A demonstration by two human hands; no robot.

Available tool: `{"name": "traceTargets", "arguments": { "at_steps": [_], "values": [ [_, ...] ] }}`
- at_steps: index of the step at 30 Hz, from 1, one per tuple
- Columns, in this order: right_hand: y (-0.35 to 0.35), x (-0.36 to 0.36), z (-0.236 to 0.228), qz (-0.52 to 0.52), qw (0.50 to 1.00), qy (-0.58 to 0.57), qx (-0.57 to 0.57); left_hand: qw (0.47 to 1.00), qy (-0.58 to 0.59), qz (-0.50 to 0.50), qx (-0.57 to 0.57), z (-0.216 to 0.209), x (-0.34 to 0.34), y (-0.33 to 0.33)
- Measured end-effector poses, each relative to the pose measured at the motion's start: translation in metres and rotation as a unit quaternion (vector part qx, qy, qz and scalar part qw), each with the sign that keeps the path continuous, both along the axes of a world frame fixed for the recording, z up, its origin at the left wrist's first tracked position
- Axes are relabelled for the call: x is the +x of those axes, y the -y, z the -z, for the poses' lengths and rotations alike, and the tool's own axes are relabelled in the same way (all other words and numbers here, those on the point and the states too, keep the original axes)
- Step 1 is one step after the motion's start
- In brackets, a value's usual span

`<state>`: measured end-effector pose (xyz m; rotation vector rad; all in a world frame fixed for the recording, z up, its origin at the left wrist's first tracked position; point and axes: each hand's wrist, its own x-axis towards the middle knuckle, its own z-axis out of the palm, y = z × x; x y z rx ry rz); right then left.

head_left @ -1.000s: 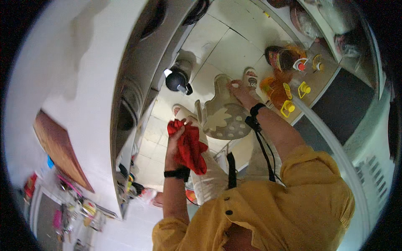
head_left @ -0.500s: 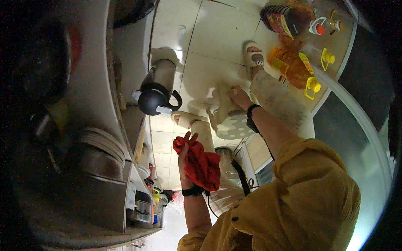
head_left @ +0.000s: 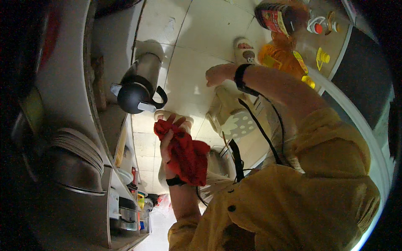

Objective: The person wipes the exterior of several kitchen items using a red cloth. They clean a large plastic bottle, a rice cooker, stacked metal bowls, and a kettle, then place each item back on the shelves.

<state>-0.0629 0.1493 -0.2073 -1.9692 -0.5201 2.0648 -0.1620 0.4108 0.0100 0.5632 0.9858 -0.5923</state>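
Observation:
A crumpled red cloth [head_left: 189, 158] is in my left hand [head_left: 166, 146]; its fingers wrap the far end and the rest drapes over my wrist. My right hand [head_left: 219, 74] hovers over the tiles, apart from anything else, its fingers curled in and nothing visible in them. Just below it stands a pale plastic stool-like thing [head_left: 217, 109] with a dotted oval face. To the left of both hands is a steel thermos jug [head_left: 144, 73] with a black lid and handle, on the floor.
Large bottles of amber oil [head_left: 278, 58] and a dark bottle [head_left: 272, 17] stand far right, beside a slippered foot [head_left: 244, 50]. Along the left run shelves with stacked plates [head_left: 81, 146] and a metal pot [head_left: 125, 217]. Dark cords [head_left: 261, 129] hang before my chest.
My right hand has left the stool-like thing and moved away and leftward over the floor. My left hand still grips the red cloth, and the whole view has shifted slightly.

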Motion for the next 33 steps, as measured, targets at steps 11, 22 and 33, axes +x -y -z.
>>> {"name": "traceTargets", "arguments": {
  "at_steps": [11,22,33],
  "values": [
    [-0.045,0.135,-0.052,-0.154,0.972,0.044,0.171,0.894,0.404,-0.100,-0.164,-0.009,0.047,-0.044],
    [-0.117,0.120,-0.227,0.047,0.909,0.096,0.403,0.840,0.388,-0.351,0.142,-0.039,0.014,-0.033],
    [-0.109,0.071,-0.221,0.451,0.749,0.189,0.447,0.835,0.385,-0.288,0.267,0.006,0.031,-0.001]
  ]
}}
